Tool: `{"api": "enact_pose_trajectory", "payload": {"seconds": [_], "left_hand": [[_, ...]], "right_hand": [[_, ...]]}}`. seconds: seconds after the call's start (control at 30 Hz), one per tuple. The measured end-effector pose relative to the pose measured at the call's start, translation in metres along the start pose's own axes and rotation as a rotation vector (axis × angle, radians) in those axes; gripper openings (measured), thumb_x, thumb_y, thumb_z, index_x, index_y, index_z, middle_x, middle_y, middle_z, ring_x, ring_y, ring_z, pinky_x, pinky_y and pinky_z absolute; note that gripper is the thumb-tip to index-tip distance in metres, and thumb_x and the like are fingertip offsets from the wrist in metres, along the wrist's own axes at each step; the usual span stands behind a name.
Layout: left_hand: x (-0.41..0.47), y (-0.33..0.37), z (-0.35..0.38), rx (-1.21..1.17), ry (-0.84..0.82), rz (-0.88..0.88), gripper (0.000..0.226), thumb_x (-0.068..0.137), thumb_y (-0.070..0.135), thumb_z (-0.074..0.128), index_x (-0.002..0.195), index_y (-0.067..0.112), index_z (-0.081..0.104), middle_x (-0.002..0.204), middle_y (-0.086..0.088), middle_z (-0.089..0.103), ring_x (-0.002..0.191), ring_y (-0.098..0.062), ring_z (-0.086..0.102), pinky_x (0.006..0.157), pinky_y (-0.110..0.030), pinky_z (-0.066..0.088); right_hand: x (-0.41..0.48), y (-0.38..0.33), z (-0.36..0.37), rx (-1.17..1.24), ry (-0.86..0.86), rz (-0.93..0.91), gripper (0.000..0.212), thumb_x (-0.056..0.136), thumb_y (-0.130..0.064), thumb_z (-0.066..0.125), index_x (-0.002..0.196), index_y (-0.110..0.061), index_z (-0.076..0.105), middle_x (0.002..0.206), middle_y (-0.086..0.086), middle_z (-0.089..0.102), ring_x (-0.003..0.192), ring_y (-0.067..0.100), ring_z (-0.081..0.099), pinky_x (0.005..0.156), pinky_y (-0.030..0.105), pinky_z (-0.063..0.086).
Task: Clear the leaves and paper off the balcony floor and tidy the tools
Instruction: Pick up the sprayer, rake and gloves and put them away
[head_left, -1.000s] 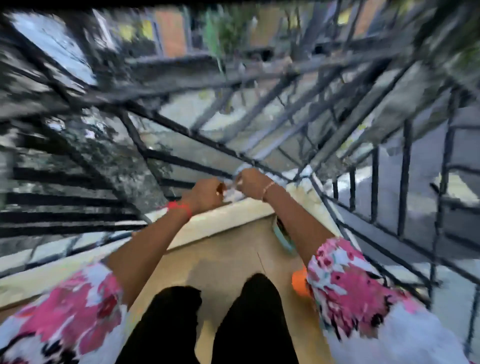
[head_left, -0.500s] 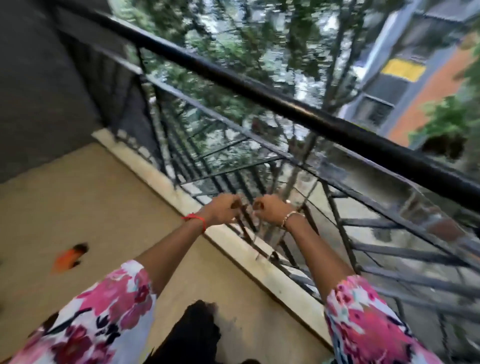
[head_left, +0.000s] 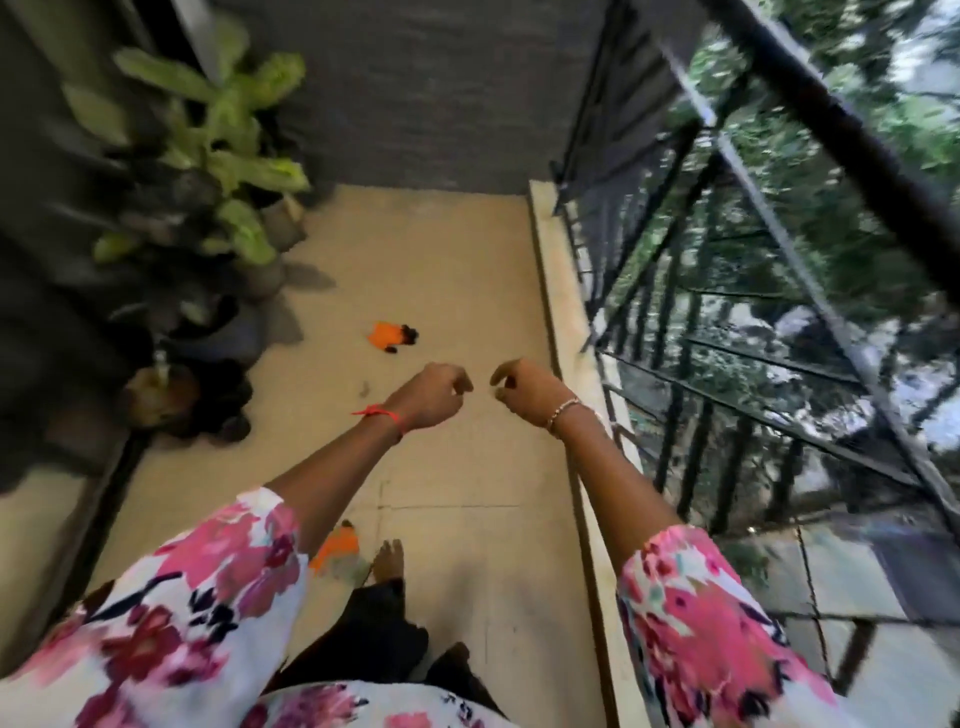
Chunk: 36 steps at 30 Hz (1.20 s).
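**Fig. Head view.** L hand (head_left: 431, 395) and R hand (head_left: 524, 392) are held out side by side, just apart, above the balcony floor (head_left: 467, 467).

- **Fingers:** on both hands they are curled in toward the thumbs. Nothing visible is held, though w/ this blur a tiny scrap can't be ruled out.
- **Task items:**
  - An orange item (head_left: 390, 336) w/ a black end, prob. a tool, lies on the floor at 11 o'clock from the L hand, near it.
  - A second orange item (head_left: 337, 552) lies at 6 o'clock, just beside a bare foot (head_left: 388, 558).
  - A dark speck (head_left: 365, 387) at 9 o'clock of the L hand is poss. a leaf bit.
- **Surroundings:** potted plants (head_left: 228, 171) at 10 o'clock along the wall; railing (head_left: 841, 130) at 3 o'clock.
- **Step (judged):** between pickups. Little debris shows, and tool tidying is not yet done.
- **Next move prob. calls for:** stoop and reach fwd to 11 o'clock, spread the fingers, and close them round the orange item. After that, take the one at 6 o'clock.
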<state>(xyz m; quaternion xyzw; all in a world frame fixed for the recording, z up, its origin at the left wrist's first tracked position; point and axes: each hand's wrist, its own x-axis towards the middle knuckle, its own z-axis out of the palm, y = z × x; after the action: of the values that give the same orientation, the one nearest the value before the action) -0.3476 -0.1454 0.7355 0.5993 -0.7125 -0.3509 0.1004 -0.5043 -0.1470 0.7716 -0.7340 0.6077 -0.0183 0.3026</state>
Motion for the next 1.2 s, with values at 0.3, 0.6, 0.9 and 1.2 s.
{"api": "enact_pose_trajectory", "payload": {"seconds": [0.3,0.6,0.9,1.2], "left_hand": [[0.023,-0.109,-0.067,-0.084,0.2,-0.274,0.032,0.085,0.0,0.05,0.115,0.002,0.062,0.12,-0.016,0.061,0.113,-0.028,0.055,0.095,-0.03,0.043],[0.075,-0.179,-0.085,-0.152,0.182,-0.476,0.033,0.084,-0.004,0.054,0.116,-0.001,0.061,0.121,-0.017,0.06,0.114,-0.029,0.054,0.096,-0.03,0.041],[0.182,-0.189,-0.103,-0.282,0.126,-0.619,0.04,0.079,-0.013,0.045,0.114,-0.001,0.061,0.127,-0.017,0.055,0.121,-0.031,0.049,0.098,-0.029,0.037],[0.301,-0.264,-0.128,-0.316,0.099,-0.632,0.039,0.082,-0.003,0.045,0.119,-0.006,0.058,0.127,-0.023,0.053,0.123,-0.033,0.044,0.097,-0.025,0.029]], "right_hand": [[0.134,-0.081,0.029,-0.011,-0.137,-0.178,0.025,0.092,-0.012,0.052,0.112,-0.004,0.066,0.117,0.02,0.062,0.104,0.029,0.059,0.083,0.025,0.043],[0.242,-0.086,0.053,0.006,-0.212,-0.167,0.025,0.094,-0.012,0.048,0.106,0.0,0.066,0.117,0.02,0.058,0.107,0.032,0.055,0.087,0.031,0.042],[0.375,-0.051,0.028,-0.047,-0.294,-0.21,0.027,0.095,-0.013,0.048,0.112,0.0,0.064,0.127,0.023,0.045,0.113,0.035,0.05,0.093,0.033,0.04],[0.524,-0.049,0.084,0.066,-0.263,-0.215,0.018,0.087,-0.005,0.06,0.095,0.01,0.066,0.118,0.036,0.047,0.116,0.044,0.046,0.101,0.048,0.033]]}}
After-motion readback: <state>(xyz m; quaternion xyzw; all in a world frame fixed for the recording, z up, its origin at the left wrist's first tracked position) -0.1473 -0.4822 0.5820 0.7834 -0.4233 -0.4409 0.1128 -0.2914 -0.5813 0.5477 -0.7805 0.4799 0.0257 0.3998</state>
